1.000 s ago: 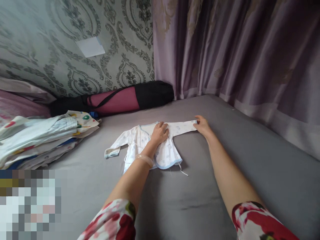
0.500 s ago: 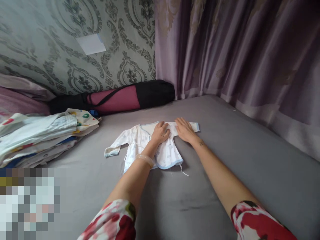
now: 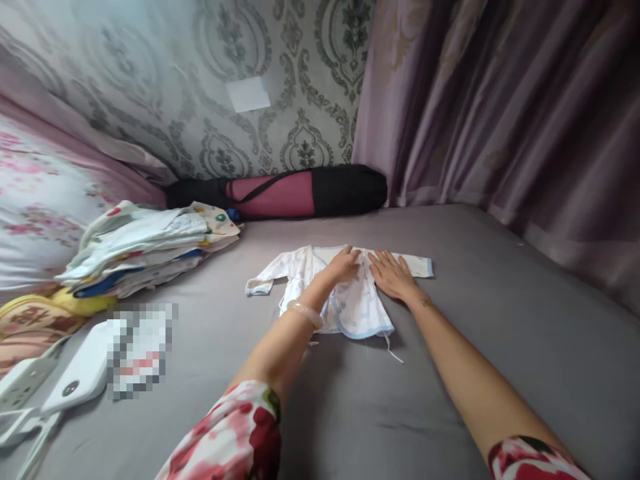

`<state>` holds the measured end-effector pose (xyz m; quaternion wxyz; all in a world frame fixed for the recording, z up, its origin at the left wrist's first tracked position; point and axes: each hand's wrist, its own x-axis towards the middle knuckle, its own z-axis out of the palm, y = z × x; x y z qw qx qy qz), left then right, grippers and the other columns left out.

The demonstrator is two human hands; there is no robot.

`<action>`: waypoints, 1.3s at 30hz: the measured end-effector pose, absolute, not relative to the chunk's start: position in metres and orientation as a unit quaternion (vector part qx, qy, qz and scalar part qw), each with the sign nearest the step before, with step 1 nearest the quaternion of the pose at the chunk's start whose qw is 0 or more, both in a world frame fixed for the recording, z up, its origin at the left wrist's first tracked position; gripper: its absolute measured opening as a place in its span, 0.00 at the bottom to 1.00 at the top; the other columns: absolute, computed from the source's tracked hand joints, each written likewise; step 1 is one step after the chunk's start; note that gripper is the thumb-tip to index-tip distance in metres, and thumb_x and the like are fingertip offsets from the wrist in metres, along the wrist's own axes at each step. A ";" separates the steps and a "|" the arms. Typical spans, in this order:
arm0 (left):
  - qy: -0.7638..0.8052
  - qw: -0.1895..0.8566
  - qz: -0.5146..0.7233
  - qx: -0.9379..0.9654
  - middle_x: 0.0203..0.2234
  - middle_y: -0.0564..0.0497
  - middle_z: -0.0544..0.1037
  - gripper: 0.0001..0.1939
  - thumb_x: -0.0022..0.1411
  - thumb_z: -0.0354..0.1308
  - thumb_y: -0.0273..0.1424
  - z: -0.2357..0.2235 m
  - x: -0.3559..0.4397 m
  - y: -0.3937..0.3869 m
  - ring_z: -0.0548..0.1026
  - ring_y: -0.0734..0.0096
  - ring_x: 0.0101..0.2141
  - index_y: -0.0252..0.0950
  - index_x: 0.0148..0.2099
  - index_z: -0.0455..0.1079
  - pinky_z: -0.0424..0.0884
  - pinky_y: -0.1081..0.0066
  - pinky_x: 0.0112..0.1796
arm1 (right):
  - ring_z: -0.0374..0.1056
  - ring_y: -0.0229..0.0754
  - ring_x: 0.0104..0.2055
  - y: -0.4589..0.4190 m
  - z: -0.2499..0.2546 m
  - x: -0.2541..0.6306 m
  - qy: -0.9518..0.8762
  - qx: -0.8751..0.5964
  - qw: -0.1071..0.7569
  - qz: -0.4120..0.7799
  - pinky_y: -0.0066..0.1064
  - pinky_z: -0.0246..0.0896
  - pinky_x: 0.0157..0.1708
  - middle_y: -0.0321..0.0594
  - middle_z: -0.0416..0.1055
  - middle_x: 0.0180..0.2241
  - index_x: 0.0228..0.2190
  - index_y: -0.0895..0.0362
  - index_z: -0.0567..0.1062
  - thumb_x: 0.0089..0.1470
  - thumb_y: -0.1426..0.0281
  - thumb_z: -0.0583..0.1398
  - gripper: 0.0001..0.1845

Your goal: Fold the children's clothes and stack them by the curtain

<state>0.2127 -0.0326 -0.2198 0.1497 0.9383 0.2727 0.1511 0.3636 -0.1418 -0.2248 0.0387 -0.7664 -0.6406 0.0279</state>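
Observation:
A small white baby shirt with light blue trim and thin ties lies spread on the grey bed sheet. Both its sleeves stretch out to the sides, the left one bent at the cuff. My left hand rests on the upper front by the neckline, fingers laid on the cloth. Pressed flat near the base of the right sleeve is my right hand, its fingers spread. Part of the shirt's left front is hidden behind my left forearm, which wears a pale bangle.
A stack of folded clothes sits at left, beside a floral pillow. A white power bank, a power strip and a blurred-out item lie nearer. A black and maroon long bag lies along the wall; curtains hang at right.
The view has turned left, bringing the pillow, power bank and power strip into sight. My right hand has shifted from the sleeve toward the shirt's body, and more of that sleeve shows.

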 end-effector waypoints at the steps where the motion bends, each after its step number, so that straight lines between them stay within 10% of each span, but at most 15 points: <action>1: 0.283 0.150 0.166 0.933 0.55 0.37 0.69 0.22 0.61 0.52 0.27 -0.212 0.200 -0.032 0.69 0.59 0.55 0.31 0.58 0.65 0.65 0.63 0.55 | 0.41 0.48 0.69 -0.141 -0.225 0.363 -0.640 -0.767 0.036 0.027 0.51 0.35 0.65 0.39 0.47 0.68 0.66 0.52 0.53 0.66 0.61 0.38 0.30; 12: 0.652 0.180 0.167 0.718 0.48 0.38 0.76 0.23 0.60 0.55 0.35 -0.180 0.002 -0.025 0.75 0.56 0.48 0.30 0.55 0.67 0.70 0.65 0.46 | 0.40 0.49 0.69 -0.136 -0.223 0.367 -0.637 -0.769 0.006 0.038 0.51 0.36 0.64 0.40 0.45 0.68 0.66 0.52 0.52 0.66 0.61 0.38 0.30; 20: 0.689 0.284 0.106 0.658 0.34 0.43 0.79 0.22 0.49 0.65 0.44 -0.177 -0.011 -0.032 0.77 0.61 0.32 0.33 0.40 0.70 0.65 0.73 0.27 | 0.63 0.50 0.55 -0.095 -0.177 0.313 -0.633 -0.771 0.068 -0.021 0.39 0.53 0.53 0.48 0.72 0.51 0.46 0.55 0.76 0.63 0.67 0.47 0.21; 28: 0.701 0.312 0.148 0.624 0.20 0.53 0.71 0.11 0.49 0.63 0.34 -0.192 -0.009 -0.031 0.71 0.68 0.24 0.37 0.34 0.65 0.60 0.73 0.24 | 0.70 0.53 0.49 -0.055 -0.182 0.241 -0.600 -0.791 0.035 0.120 0.35 0.59 0.44 0.52 0.76 0.45 0.38 0.58 0.79 0.57 0.60 0.56 0.18; 39: 0.650 0.061 0.244 0.718 0.35 0.47 0.72 0.11 0.54 0.52 0.20 -0.195 -0.004 -0.026 0.70 0.62 0.40 0.38 0.38 0.68 0.63 0.68 0.39 | 0.71 0.51 0.49 -0.055 -0.173 0.239 -0.619 -0.771 -0.005 0.149 0.33 0.61 0.43 0.51 0.76 0.44 0.42 0.58 0.78 0.59 0.65 0.54 0.16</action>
